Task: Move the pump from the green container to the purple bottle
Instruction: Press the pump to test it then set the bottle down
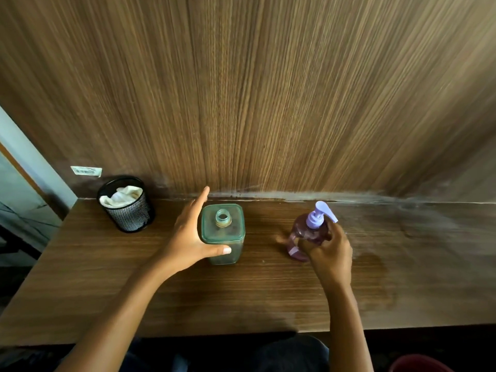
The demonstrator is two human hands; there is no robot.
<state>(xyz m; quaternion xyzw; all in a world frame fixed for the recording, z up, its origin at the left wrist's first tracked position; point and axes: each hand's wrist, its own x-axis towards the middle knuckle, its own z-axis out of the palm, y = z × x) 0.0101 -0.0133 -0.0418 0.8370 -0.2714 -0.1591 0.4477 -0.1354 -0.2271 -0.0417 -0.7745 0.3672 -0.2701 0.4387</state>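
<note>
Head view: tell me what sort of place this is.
Probably an office or home desk: wood-grain top against a matching wall panel, black mesh cup holding cloth, barcode sticker on the panel.

barcode sticker (pixel 86 171), print too blurred to read

Half-hidden purple bottle (pixel 300 234) behind right hand (pixel 331 255)

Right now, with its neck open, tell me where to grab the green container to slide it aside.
Probably the body: span two opposite flat walls from the left, where the left hand is. The container stands upright and square, its neck is small, and the right hand holds the bottle on its right.
</note>
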